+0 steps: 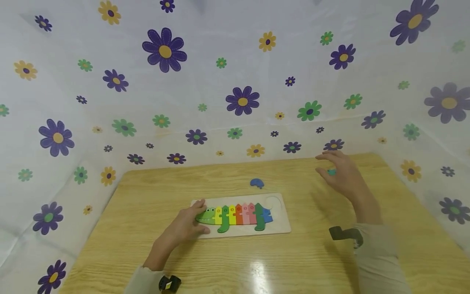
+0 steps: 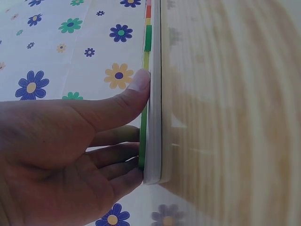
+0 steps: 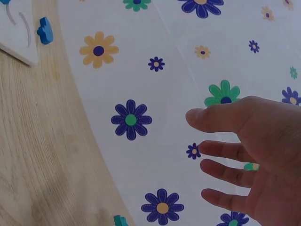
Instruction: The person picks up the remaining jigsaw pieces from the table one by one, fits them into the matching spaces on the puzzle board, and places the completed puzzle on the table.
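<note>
A wooden crocodile puzzle board (image 1: 282, 228) lies on the table with a row of coloured pieces set in it. My left hand (image 1: 185, 222) rests on the board's left end, over the green crocodile head (image 1: 207, 216). Its thumb and fingertips touch the board in the left wrist view. My right hand (image 1: 341, 173) is raised over the table's far right side, fingers spread apart and holding nothing. Behind that hand in the head view, a teal piece (image 1: 331, 172) shows partly hidden. A round outlined recess (image 1: 273, 202) shows beside the blue tail piece (image 1: 268, 215).
A loose blue curved piece (image 1: 257, 183) lies just beyond the board's far edge. The wood-grain table (image 1: 147, 196) is enclosed by white flower-printed cloth (image 1: 205, 81) at the back and both sides.
</note>
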A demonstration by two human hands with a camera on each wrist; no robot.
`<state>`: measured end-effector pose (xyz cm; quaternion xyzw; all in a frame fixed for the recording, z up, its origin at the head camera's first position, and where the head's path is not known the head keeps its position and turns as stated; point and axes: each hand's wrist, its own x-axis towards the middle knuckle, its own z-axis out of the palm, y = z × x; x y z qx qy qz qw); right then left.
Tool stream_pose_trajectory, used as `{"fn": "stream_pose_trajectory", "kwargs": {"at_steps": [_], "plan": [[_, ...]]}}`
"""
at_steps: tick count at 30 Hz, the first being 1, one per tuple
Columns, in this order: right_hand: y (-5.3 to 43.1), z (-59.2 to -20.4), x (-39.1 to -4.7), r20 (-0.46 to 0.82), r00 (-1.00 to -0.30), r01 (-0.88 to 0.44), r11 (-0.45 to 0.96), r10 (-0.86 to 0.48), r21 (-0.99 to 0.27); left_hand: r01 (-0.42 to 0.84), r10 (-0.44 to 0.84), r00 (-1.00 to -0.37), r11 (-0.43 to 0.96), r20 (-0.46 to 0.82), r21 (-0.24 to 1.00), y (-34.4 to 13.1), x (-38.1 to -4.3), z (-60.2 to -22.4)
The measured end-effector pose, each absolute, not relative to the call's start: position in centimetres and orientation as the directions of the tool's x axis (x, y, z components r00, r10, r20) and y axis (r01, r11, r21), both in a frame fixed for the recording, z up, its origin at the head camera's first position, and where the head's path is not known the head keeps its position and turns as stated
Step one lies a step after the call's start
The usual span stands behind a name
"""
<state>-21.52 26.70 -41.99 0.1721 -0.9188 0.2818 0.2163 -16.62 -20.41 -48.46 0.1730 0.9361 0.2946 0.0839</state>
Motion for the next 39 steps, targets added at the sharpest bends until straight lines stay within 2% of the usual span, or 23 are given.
{"fn": "stream_pose_trajectory", "kwargs": {"at_steps": [9,24,39], "plan": [[28.3,-42.3,-21.7,0.569,-0.816,-0.423,0.781,-0.108,-0.459,0.293,0.388,-0.921,0.766,-0.048,0.572,-20.5,-16.6,-48.6],[30.3,-43.7,-22.3,0.523,-0.850,-0.294,0.769,0.062,-0.568,0.298,0.395,-0.916,0.783,-0.067,0.547,-20.6,-16.7,-48.5],[30.5,-45.2,-22.9,0.342,-0.928,-0.109,0.769,0.149,-0.630,0.289,0.384,-0.921,0.777,-0.058,0.558,-20.8,-17.0,-48.7]]}}
